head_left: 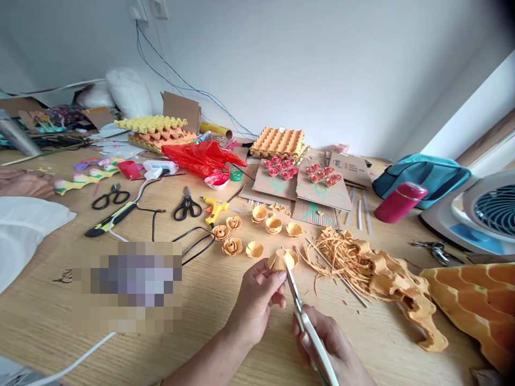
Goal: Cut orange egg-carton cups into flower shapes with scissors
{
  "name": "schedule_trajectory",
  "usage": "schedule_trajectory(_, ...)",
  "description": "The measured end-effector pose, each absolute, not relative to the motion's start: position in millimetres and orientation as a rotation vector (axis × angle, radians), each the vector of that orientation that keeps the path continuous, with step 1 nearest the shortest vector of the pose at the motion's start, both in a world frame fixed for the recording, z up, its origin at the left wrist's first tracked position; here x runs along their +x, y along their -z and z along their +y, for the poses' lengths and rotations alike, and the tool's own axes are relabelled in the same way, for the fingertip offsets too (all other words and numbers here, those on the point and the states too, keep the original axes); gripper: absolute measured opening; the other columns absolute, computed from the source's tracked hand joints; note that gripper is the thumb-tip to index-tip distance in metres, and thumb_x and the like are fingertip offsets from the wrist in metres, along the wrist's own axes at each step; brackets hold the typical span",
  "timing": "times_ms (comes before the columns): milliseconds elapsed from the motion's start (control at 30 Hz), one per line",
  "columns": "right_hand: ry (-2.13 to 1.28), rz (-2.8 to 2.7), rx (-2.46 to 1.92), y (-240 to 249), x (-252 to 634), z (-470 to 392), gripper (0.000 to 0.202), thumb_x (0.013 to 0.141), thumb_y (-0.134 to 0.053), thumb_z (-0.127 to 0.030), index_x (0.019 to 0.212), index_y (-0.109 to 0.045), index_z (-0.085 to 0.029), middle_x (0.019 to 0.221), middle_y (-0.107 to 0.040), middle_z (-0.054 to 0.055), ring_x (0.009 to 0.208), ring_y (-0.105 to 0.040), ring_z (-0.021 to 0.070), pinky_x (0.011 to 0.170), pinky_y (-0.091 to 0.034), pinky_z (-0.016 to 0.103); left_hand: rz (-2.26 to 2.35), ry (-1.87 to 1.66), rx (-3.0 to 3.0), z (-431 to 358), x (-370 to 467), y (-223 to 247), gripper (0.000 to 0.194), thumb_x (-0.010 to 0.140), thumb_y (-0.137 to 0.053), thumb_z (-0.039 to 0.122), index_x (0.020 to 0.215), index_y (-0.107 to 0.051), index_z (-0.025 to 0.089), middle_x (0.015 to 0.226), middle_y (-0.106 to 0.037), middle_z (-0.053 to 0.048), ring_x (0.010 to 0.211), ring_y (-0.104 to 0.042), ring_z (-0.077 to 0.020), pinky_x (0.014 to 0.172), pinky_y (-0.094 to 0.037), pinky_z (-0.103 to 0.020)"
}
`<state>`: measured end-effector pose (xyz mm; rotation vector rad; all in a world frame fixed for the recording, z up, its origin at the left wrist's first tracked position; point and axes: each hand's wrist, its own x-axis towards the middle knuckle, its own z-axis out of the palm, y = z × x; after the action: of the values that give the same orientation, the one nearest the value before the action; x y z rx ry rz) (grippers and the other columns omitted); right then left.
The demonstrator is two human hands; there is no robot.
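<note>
My left hand [259,295] pinches a small orange egg-carton cup [277,260] by its edge. White-handled scissors [311,335] are gripped in my right hand [328,338], and their blades reach the cup's right side. Just behind it lies another orange cup, partly hidden. Further back on the wooden table are loose cups [255,249] and layered orange paper roses [232,246]. A heap of thin orange strips [341,257] lies to the right, joined by a wavy trimmed piece [402,289].
A yellow glue gun [215,209], black scissors [188,206] and cables lie left of centre. Red flowers on cardboard [324,187] are behind. At right stand a red bottle [400,202], a blue bag [420,174] and a fan [491,209]. Another person's hands [26,183] rest at far left.
</note>
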<state>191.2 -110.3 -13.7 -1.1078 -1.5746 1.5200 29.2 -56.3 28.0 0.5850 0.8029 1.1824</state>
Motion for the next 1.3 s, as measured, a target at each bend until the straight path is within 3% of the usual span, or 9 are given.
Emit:
schedule_trajectory(200,-1.497,-1.619,-1.078,16.3,189.9,-110.7,0.050,0.093,-0.045,-0.069,0.080,-0.049,-0.021,0.057,-0.043,-0.005,0.049,-0.037,0.0106,0.048,-0.031,0.024,0.771,-1.185,0.562,-55.1,30.2,-25.2,0.030,0.065,-0.085,0.032,0.073,-0.061,0.015,0.064,-0.049,0.004,0.056,-0.039,-0.0055,0.042,-0.040,-0.013)
schedule_trajectory(667,-1.146,-1.818,-1.244,16.8,190.6,-110.6,0.049,0.097,-0.042,-0.060,0.068,-0.041,-0.021,0.061,-0.043,-0.002,0.057,-0.038,0.0129,0.052,-0.035,0.024,0.703,-1.230,0.503,-54.5,28.0,-27.8,0.033,0.065,-0.087,0.033,0.077,-0.063,0.015,0.069,-0.051,0.004,0.059,-0.043,-0.0055,0.043,-0.040,-0.013)
schedule_trajectory(900,-1.462,-1.688,-1.154,12.2,191.0,-110.1,0.058,0.088,-0.044,-0.077,0.077,-0.051,-0.020,0.060,-0.046,-0.003,0.051,-0.041,0.0113,0.048,-0.033,0.024,0.621,-1.286,0.474,-48.7,19.5,-25.7,0.027,0.070,-0.082,0.032,0.078,-0.062,0.016,0.071,-0.054,0.002,0.060,-0.045,-0.0074,0.043,-0.043,-0.015)
schedule_trajectory(1133,-1.608,-1.519,-1.146,9.6,193.3,-114.7,0.060,0.086,-0.047,-0.079,0.086,-0.055,-0.019,0.059,-0.050,-0.003,0.050,-0.043,0.0109,0.052,-0.036,0.024,0.562,-1.241,0.400,-49.6,19.5,-27.6,0.019,0.071,-0.076,0.027,0.082,-0.065,0.015,0.072,-0.056,0.001,0.059,-0.048,-0.0082,0.041,-0.044,-0.016)
schedule_trajectory(1300,-1.608,-1.513,-1.105,9.2,189.8,-114.6,0.059,0.085,-0.050,-0.078,0.081,-0.053,-0.019,0.057,-0.048,-0.004,0.047,-0.042,0.0093,0.049,-0.032,0.022,0.577,-1.223,0.330,-48.2,19.8,-28.6,0.021,0.069,-0.075,0.027,0.084,-0.065,0.016,0.068,-0.056,0.002,0.056,-0.048,-0.0086,0.040,-0.042,-0.017)
